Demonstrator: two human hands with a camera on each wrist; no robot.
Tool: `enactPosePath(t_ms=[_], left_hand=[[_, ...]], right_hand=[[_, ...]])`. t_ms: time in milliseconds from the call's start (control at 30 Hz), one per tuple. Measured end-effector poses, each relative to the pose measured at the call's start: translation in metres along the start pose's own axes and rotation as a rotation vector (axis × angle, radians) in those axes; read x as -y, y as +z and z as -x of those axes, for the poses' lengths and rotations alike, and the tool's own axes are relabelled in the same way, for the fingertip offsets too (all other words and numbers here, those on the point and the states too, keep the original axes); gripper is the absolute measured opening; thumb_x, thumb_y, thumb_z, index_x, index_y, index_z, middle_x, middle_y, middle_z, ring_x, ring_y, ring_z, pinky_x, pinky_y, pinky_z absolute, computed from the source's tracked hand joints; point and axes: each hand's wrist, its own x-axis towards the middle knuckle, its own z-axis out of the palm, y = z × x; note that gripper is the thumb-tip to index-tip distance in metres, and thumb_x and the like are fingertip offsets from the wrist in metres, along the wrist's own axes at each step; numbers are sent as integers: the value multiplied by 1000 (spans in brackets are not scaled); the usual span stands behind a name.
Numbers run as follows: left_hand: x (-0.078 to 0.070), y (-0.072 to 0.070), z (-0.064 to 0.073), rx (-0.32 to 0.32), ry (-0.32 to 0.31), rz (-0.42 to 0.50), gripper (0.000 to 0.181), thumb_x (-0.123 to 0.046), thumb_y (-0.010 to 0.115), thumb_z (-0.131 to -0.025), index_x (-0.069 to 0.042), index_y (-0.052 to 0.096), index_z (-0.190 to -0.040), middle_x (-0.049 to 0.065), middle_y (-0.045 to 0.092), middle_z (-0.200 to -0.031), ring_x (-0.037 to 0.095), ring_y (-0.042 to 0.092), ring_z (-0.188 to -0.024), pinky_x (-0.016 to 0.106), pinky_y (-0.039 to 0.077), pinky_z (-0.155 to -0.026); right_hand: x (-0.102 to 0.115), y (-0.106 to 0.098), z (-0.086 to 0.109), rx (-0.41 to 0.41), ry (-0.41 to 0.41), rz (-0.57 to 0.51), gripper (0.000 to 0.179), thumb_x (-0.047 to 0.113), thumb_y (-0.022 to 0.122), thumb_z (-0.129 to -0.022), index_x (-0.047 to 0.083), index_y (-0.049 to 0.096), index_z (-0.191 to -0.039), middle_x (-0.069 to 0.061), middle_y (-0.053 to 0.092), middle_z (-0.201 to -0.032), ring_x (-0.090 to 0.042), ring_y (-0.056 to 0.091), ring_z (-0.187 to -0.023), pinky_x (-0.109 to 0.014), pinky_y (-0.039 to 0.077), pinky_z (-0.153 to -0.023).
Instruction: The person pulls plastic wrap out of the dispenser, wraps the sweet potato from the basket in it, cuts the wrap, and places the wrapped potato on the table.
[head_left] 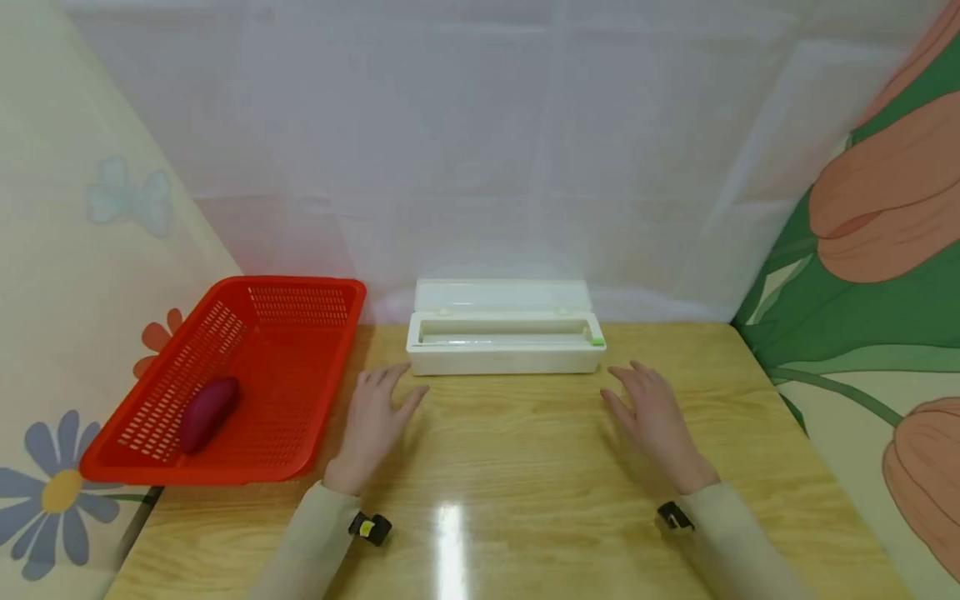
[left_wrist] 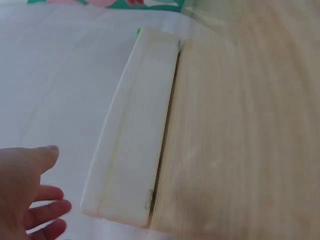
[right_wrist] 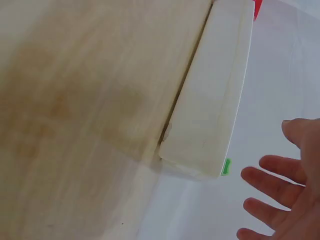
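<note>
A long white box (head_left: 506,360), which looks like a cling film dispenser, stands at the back of the table with its lid (head_left: 502,295) raised. Inside lies a clear, shiny roll (head_left: 502,339), and a small green piece (head_left: 597,342) sits at the right end of its front edge. My left hand (head_left: 377,421) is just short of the box's left end, fingers spread and holding nothing. Off the right end, my right hand (head_left: 651,414) is likewise spread and bare. Both wrist views show the box's front face (left_wrist: 137,130) with a gap between it and each hand.
To the left, a red plastic basket (head_left: 341,367) holds a purple, sweet-potato-like object (head_left: 209,414). A white cloth (head_left: 480,150) hangs behind the wooden table (head_left: 525,467). Patterned panels flank both sides, with tulips (head_left: 885,192) on the right one.
</note>
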Motion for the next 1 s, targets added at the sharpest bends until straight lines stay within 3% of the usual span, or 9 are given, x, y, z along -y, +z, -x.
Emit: enactPosePath(t_ms=[133, 333, 533, 800, 900, 1000], left_hand=[[8, 10, -25, -85, -7, 152, 32, -17, 76, -97, 4, 73, -121, 23, 70, -118, 41, 54, -105, 51, 47, -90], [19, 17, -55, -119, -10, 260, 25, -8, 78, -94, 3, 76, -117, 23, 70, -116, 40, 54, -102, 49, 45, -87], [28, 22, -74, -51, 6, 297, 30, -6, 78, -93, 4, 74, -121, 26, 68, -123, 45, 54, -117, 56, 39, -106], [33, 24, -81, 85, -55, 262, 27, -11, 74, -98, 1, 75, -122, 22, 68, -127, 42, 53, -122, 55, 41, -108], [32, 23, -84, 103, -63, 279, 24, -11, 74, -98, 3, 76, -117, 23, 68, -126, 42, 53, -123, 56, 39, -110], [34, 23, -89, 124, -84, 293, 22, -12, 73, -98, 4, 77, -112, 21, 69, -125, 41, 53, -124, 55, 40, -110]], right_hand=[[-8, 0, -24, 5, 19, -58, 29, 11, 72, -98, -6, 69, -122, -28, 70, -120, -52, 56, -125, -69, 40, -107], [-24, 10, -55, 53, 25, -143, 23, 11, 70, -100, -3, 72, -119, -25, 69, -123, -49, 55, -127, -65, 41, -109], [-40, 23, -79, 72, -19, -150, 23, 11, 72, -98, 1, 74, -119, -20, 73, -119, -48, 51, -133, -63, 37, -115], [-49, 43, -89, 111, -98, -165, 19, 7, 70, -98, -1, 76, -115, -19, 77, -108, -54, 51, -131, -66, 37, -113], [-48, 46, -90, 120, -83, -192, 16, 7, 71, -98, -1, 77, -110, -19, 77, -105, -54, 52, -130, -66, 37, -114], [-47, 47, -93, 130, -17, -223, 15, 10, 72, -98, -1, 78, -106, -21, 75, -107, -53, 51, -131, -66, 34, -116]])
